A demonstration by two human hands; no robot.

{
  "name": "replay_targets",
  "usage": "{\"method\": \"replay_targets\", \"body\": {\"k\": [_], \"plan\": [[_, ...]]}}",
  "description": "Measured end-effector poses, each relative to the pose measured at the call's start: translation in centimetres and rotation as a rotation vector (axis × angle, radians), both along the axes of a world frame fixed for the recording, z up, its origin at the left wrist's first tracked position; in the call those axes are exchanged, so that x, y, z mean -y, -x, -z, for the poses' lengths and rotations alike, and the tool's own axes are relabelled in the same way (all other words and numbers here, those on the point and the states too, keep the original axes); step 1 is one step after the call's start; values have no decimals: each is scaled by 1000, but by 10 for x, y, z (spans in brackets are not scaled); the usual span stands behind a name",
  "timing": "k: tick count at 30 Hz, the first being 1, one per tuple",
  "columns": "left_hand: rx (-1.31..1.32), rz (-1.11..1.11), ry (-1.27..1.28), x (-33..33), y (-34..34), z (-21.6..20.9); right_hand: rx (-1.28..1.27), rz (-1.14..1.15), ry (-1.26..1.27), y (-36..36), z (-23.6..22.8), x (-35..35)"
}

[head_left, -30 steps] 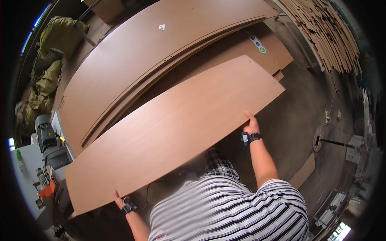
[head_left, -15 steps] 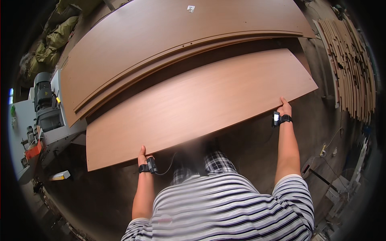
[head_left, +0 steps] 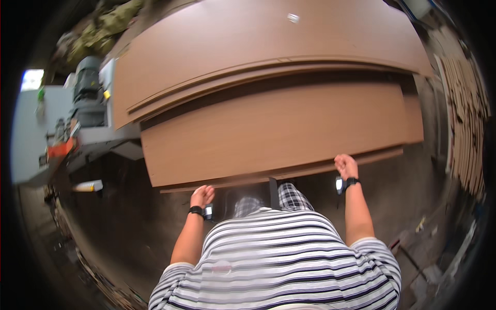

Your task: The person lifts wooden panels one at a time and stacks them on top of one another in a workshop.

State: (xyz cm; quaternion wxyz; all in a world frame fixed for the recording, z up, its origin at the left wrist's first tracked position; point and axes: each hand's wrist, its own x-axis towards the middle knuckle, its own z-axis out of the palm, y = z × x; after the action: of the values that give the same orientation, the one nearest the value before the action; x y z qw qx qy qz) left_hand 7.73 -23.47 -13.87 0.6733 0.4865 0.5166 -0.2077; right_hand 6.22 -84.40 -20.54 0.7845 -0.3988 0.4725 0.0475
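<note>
A long wood-coloured board (head_left: 274, 129) lies flat in front of me, just short of a larger stack. My left hand (head_left: 203, 195) hovers close to its front edge, left of my body, with loosely curled fingers and nothing in them. On the other side, my right hand (head_left: 346, 165) is near the same edge, fingers half bent and slightly apart, also holding nothing. Beneath the board, the edge of another board (head_left: 372, 153) sticks out toward me. Both wrists wear a dark strap with a small device. Motion blurs the fingers a little.
Beyond lies a stack of large brown panels (head_left: 268, 41) with a small white label (head_left: 293, 18). A machine with a grey motor (head_left: 88, 82) stands at the left. Piled narrow strips (head_left: 467, 124) are at the right. A power cord and scraps lie on the floor.
Both hands have let go of the board, which now rests lower, over another board. The right hand has moved left and down, the left hand slightly right. The view has shifted.
</note>
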Motion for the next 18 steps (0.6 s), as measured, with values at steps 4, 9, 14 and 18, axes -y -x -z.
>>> {"method": "replay_targets", "body": {"k": [4,9,14,18], "plan": [[183,-25,238,13,-2,-20,265,-551,45,-20,-30,-125],[163,8,296,-12,13,-51,26,-959,1,-27,-58,-223],[173,-83,103,-120,47,-36,177,-1188,350,-55,-56,-284],[80,-304,-279,-197,97,-15,332,-1223,555,-82,-73,-308]]}}
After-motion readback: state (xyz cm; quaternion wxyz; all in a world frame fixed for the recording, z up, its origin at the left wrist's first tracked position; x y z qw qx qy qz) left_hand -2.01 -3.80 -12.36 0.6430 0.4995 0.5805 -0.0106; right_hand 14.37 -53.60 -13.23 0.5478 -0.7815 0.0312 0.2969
